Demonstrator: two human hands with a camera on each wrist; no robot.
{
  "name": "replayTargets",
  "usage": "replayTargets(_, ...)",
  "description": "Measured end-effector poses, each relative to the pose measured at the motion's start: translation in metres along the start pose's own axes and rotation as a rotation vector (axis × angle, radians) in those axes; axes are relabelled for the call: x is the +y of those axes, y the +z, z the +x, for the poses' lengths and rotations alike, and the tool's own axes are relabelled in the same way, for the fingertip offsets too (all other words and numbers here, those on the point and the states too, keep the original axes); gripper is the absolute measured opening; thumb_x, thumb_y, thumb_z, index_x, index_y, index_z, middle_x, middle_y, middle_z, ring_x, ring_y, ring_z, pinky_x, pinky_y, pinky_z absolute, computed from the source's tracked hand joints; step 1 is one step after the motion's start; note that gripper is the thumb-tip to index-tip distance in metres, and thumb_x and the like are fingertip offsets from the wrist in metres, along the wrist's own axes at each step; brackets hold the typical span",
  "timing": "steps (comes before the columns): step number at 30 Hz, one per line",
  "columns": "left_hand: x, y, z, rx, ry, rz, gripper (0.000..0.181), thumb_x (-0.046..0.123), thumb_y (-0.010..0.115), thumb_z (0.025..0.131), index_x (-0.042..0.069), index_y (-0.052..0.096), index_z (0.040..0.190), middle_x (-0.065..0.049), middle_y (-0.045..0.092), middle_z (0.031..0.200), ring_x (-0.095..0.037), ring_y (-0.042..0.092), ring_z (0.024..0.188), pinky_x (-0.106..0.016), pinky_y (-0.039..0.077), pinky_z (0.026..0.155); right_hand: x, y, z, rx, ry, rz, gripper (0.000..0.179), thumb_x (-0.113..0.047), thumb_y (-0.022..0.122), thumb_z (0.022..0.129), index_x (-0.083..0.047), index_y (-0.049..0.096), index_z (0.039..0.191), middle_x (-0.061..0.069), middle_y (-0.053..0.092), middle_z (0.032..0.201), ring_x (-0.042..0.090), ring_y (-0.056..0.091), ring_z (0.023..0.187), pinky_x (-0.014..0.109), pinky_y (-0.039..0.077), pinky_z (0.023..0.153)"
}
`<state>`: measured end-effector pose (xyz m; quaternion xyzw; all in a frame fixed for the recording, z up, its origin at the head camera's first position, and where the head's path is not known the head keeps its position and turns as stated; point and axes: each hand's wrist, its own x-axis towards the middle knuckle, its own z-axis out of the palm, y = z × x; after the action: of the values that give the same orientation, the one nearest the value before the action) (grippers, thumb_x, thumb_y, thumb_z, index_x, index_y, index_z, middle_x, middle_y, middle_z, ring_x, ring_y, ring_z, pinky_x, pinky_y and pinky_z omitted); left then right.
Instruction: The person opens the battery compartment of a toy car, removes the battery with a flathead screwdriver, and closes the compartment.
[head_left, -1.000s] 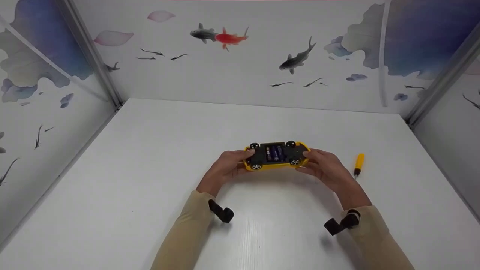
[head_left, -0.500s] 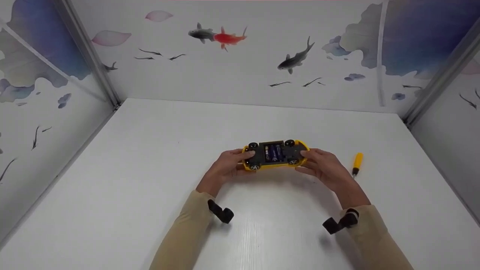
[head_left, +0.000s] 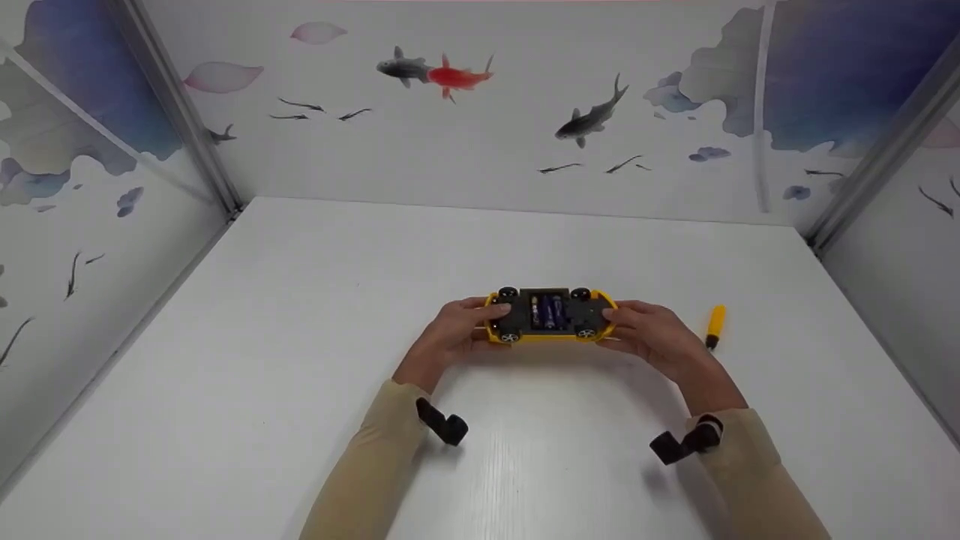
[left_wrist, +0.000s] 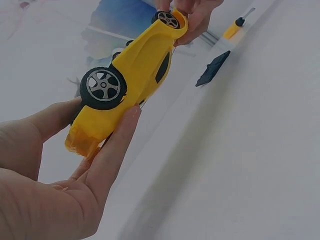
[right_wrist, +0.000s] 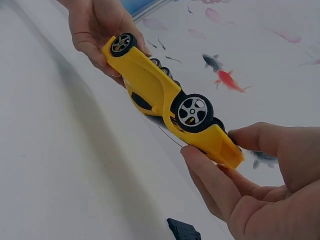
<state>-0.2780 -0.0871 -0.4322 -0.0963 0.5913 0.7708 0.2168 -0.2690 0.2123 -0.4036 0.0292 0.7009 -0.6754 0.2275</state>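
A yellow toy car [head_left: 551,337] is held upside down above the table, its black underside facing the head camera. Purple-blue batteries [head_left: 550,312] lie in the uncovered bay between the wheels. My left hand [head_left: 450,332] grips one end, thumb on the underside and fingers beneath the body. At the other end, my right hand [head_left: 652,334] pinches the car the same way. In the left wrist view, the car's side and wheels [left_wrist: 103,86] show above the fingers. A flat black piece [left_wrist: 213,68] lies on the table below the car, hidden in the head view.
A screwdriver with a yellow handle [head_left: 716,322] lies on the white table [head_left: 315,315], right of my right hand. White panels [head_left: 480,165] printed with fish and leaves enclose the back and sides. A small black camera [head_left: 442,424] is strapped to each wrist.
The toy car has tilted slightly and its right end has dipped a little. My right hand and forearm have shifted slightly with it; both hands keep their hold.
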Motion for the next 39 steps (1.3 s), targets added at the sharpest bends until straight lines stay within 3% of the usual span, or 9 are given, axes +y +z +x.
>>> replayTargets(8, -0.003, 0.002, 0.001, 0.007, -0.015, 0.017, 0.058, 0.021, 0.075, 0.091, 0.007, 0.053, 0.142, -0.020, 0.062, 0.132, -0.028, 0.070, 0.107, -0.040, 0.061, 0.088, 0.001, -0.001, -0.004, 0.033, 0.029, -0.063, 0.071, -0.027, 0.062, 0.100, -0.001, 0.027, 0.156, 0.026, 0.033, 0.155, 0.016, 0.065, 0.109, 0.028, 0.057, 0.095)
replayTargets(14, -0.006, 0.003, 0.003, 0.019, -0.021, 0.039, 0.057, 0.020, 0.075, 0.090, 0.007, 0.053, 0.142, -0.019, 0.062, 0.132, -0.027, 0.069, 0.105, -0.039, 0.061, 0.088, 0.002, 0.001, -0.004, 0.071, 0.033, -0.140, 0.064, -0.027, 0.060, 0.101, -0.001, 0.033, 0.153, 0.024, 0.034, 0.155, 0.028, 0.055, 0.126, 0.029, 0.057, 0.096)
replayTargets(22, -0.007, 0.004, 0.004, -0.003, -0.032, 0.066, 0.060, 0.019, 0.076, 0.090, 0.006, 0.051, 0.143, -0.018, 0.061, 0.134, -0.027, 0.068, 0.108, -0.036, 0.061, 0.089, -0.003, 0.013, -0.005, 0.164, -0.009, -0.440, 0.057, -0.034, 0.060, 0.100, -0.006, 0.046, 0.147, 0.020, 0.045, 0.153, 0.033, 0.051, 0.133, 0.040, 0.048, 0.111)
replayTargets(28, -0.009, 0.004, 0.004, -0.015, -0.036, 0.086, 0.057, 0.018, 0.076, 0.090, 0.004, 0.054, 0.140, -0.019, 0.063, 0.132, -0.027, 0.069, 0.108, -0.038, 0.061, 0.088, -0.006, 0.024, -0.011, 0.196, -0.130, -0.572, 0.055, -0.034, 0.062, 0.099, -0.006, 0.050, 0.145, 0.021, 0.050, 0.149, 0.037, 0.046, 0.138, 0.052, 0.039, 0.116)
replayTargets(36, -0.012, 0.001, 0.004, -0.022, -0.066, 0.056, 0.058, 0.015, 0.076, 0.089, 0.002, 0.052, 0.141, -0.020, 0.060, 0.133, -0.029, 0.067, 0.112, -0.042, 0.061, 0.089, -0.007, 0.042, -0.015, 0.256, -0.350, -0.652, 0.044, -0.024, 0.066, 0.098, -0.008, 0.056, 0.138, 0.020, 0.053, 0.145, 0.038, 0.056, 0.130, 0.050, 0.049, 0.109)
replayTargets(39, -0.015, 0.000, 0.004, -0.025, -0.080, 0.042, 0.059, 0.014, 0.076, 0.089, 0.002, 0.051, 0.141, -0.021, 0.059, 0.134, -0.030, 0.066, 0.114, -0.044, 0.061, 0.089, -0.006, 0.049, -0.013, 0.230, -0.393, -0.715, 0.046, -0.026, 0.067, 0.097, -0.011, 0.056, 0.138, 0.017, 0.053, 0.145, 0.037, 0.059, 0.123, 0.050, 0.051, 0.106)
